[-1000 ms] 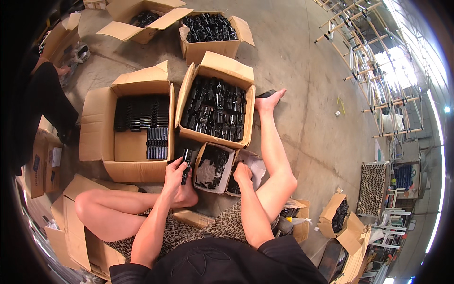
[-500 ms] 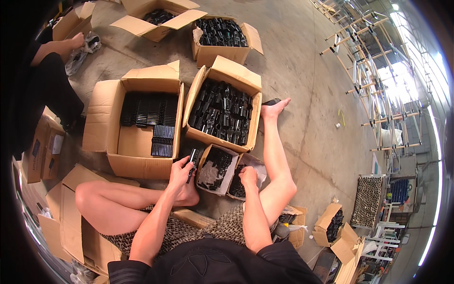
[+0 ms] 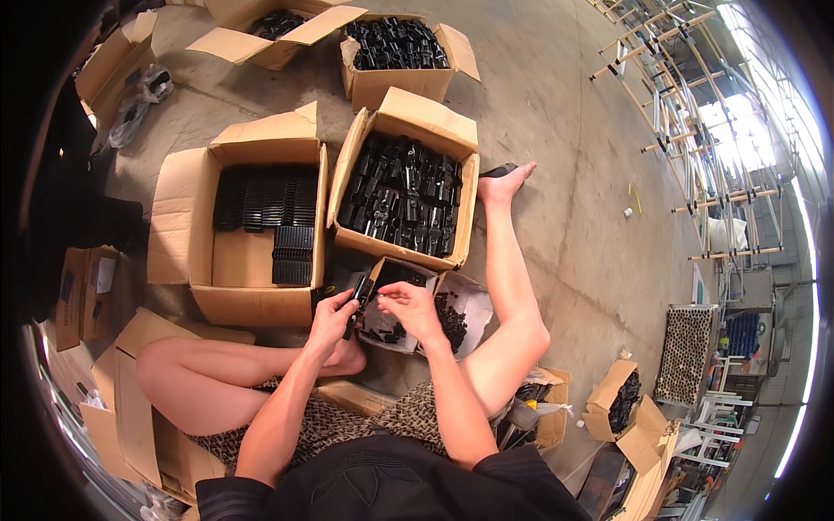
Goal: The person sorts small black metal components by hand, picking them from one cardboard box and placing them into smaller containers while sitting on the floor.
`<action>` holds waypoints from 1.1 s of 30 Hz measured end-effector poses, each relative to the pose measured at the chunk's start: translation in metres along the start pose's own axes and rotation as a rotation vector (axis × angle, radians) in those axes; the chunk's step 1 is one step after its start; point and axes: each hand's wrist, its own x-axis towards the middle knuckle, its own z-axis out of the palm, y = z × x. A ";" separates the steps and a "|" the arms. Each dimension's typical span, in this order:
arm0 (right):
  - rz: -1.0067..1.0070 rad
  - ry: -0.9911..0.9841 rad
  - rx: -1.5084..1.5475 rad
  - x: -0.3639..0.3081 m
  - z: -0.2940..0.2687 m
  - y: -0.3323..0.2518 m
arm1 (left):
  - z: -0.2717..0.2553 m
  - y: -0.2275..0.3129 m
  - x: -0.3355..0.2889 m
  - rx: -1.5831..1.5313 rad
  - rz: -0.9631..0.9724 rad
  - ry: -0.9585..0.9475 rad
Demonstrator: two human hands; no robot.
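My left hand (image 3: 328, 321) grips a long glossy black part (image 3: 359, 300), held slanting upward above the gap in front of the boxes. My right hand (image 3: 412, 311) is just to its right, thumb and fingers pinched together close to the part's side; what they hold is too small to make out. Beneath that hand, a small lined box (image 3: 395, 270) contains small black pieces and is partly covered by it. The neighbouring small box (image 3: 473, 306) holds a pile of small dark hardware pieces (image 3: 451, 323).
A large carton (image 3: 252, 300) holds neat rows of black parts; another carton (image 3: 469, 204) beside it is full of loose ones. Further cartons (image 3: 391, 85) stand beyond. A dark-clothed person (image 3: 82, 195) is at the left. Metal frames (image 3: 686, 130) stand at the right.
My right hand has lifted out of the right small box and moved left to the black part. My left hand stays nearly in place. The person at left has shifted.
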 end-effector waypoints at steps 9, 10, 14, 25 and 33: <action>-0.265 0.060 -0.441 0.002 0.034 0.005 | -0.003 -0.008 0.002 -0.022 0.023 0.012; -0.257 0.055 -0.462 0.003 0.034 0.005 | -0.003 -0.008 0.002 -0.020 0.017 0.022; -0.335 0.071 -0.530 0.000 0.036 0.002 | -0.003 -0.008 0.002 0.031 0.027 0.033; -0.358 0.101 -0.513 0.000 0.037 0.004 | -0.002 -0.009 0.003 0.098 0.045 0.082; -0.279 0.187 -0.503 0.008 0.045 0.026 | -0.007 -0.017 0.006 0.209 0.142 0.120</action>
